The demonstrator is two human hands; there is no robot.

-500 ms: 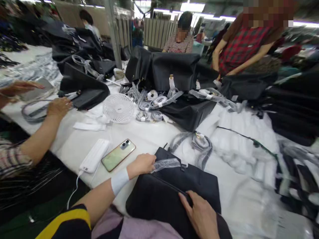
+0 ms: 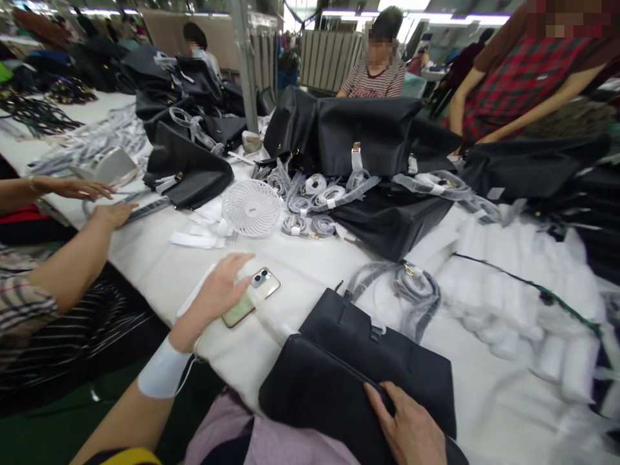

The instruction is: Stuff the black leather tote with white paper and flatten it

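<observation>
A black handbag lies on the table in front of me, its flap folded back away from me. My right hand grips the rim of the bag's opening, thumb on the near side and fingers over the edge. To the left, my left hand is raised above a light green phone, covering part of it. From its fingers a blurred strip of clear plastic film trails down toward the bag's left corner. A small clasp sits on the flap.
Beyond the bag lies a plastic-wrapped strap. A white fan and several coiled straps are farther back, before stacked black bags. White wrapped bundles lie right. A co-worker's hands work at left.
My left hand has moved left, away from the bag to over the phone, drawing the film off the flap. My right hand stays on the bag. The view has shifted left.
</observation>
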